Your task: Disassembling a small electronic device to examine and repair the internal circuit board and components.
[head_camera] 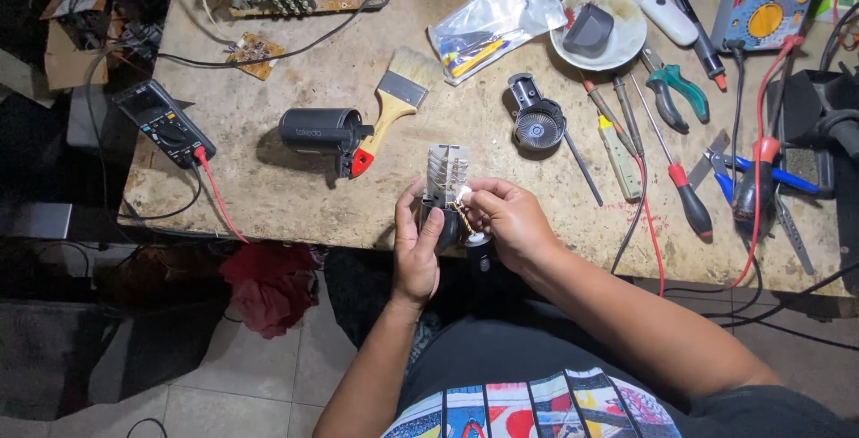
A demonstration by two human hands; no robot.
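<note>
At the near edge of the workbench [295, 196], I am observing both hands sharing one small heating-element assembly [446, 178]. I am noting the left hand [415, 255] wrapping its fingers around the dark lower body, thumb up along the left side. I am noting the right hand [510, 223] pinching at the assembly's right side, fingertips closing on a small white part beside twisted wires. The assembly is sitting between the two thumbs, above the bench edge. Its long axis is running near upright, coiled end pointing away from the person. Beyond it, a black cylindrical housing [320, 127] and a paintbrush [394, 107] are lying apart.
</note>
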